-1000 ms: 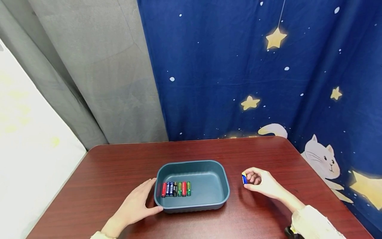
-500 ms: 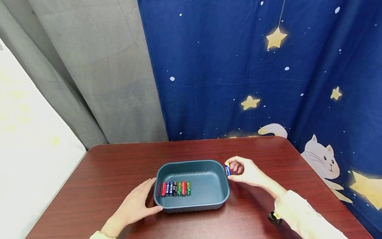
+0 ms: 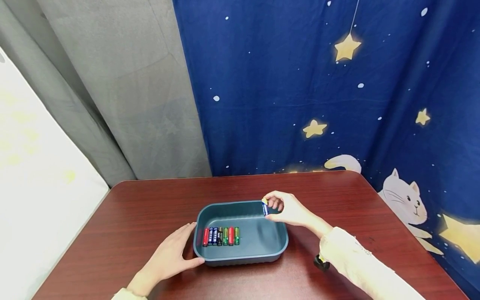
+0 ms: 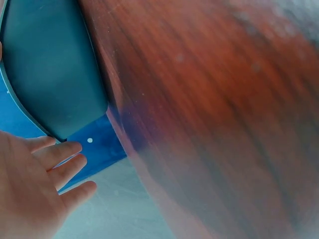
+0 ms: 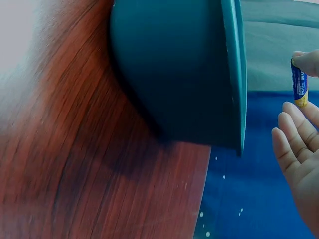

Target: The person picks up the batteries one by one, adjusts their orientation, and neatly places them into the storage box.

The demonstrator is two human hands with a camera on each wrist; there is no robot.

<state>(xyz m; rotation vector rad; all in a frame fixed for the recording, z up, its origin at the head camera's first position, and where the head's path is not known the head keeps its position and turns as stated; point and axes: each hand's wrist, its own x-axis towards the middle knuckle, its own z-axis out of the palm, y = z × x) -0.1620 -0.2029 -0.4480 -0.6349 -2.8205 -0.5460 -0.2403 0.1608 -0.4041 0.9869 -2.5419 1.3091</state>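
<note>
A blue battery with a yellow end [image 3: 265,207] is pinched end to end between the thumb and a finger of my right hand [image 3: 290,211], above the right part of a teal plastic container [image 3: 243,262]. In the right wrist view the battery [image 5: 299,83] shows above the rim, the other fingers loosely extended. My left hand [image 3: 168,255] rests at the container's left side, thumb at the near corner and fingertips at the left rim. Inside the container, on the left, several red, blue, black and green batteries [image 3: 226,236] lie side by side in a row.
The container stands on a dark red wooden table [image 3: 157,204]. Behind the table hang a grey curtain [image 3: 131,91] and a blue curtain with stars [image 3: 277,91]. A small black item [image 3: 321,263] shows under the right sleeve [image 3: 348,254].
My right hand has moved left with the blue and yellow battery, from the table right of the container to over its inside. The left hand and the row of batteries have stayed put.
</note>
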